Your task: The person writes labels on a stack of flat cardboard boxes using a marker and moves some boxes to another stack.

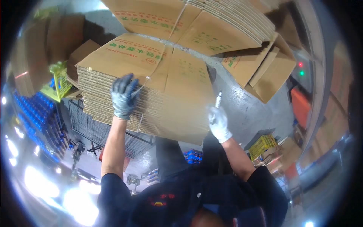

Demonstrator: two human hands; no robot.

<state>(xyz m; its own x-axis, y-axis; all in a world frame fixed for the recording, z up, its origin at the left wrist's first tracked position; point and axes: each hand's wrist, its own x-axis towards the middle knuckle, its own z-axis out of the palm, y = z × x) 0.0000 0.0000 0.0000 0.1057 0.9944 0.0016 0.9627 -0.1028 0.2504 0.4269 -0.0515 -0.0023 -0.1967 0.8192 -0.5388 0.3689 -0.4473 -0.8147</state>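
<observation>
A thick stack of flattened cardboard boxes (pixel 185 94) leans in front of me, tied with a thin pale string (pixel 165 60). My left hand (pixel 124 96), in a grey glove, lies against the stack's left edge, its fingers curled around the string just below a small knot. To the right of the stack, my right hand (pixel 218 123) wears a white glove and is closed around a slim white knife-like tool (pixel 218 99) that points upward. Motion blurs this hand a little, and the tool's tip is hard to make out.
Another tied stack of flattened boxes (pixel 211 30) lies just beyond. An open carton (pixel 270 70) stands at the far right. Blue parts (pixel 38 117) and a yellow-green crate (pixel 58 81) are at left, beside a wire-mesh cart (pixel 87 123). A yellow basket (pixel 261 146) sits at lower right.
</observation>
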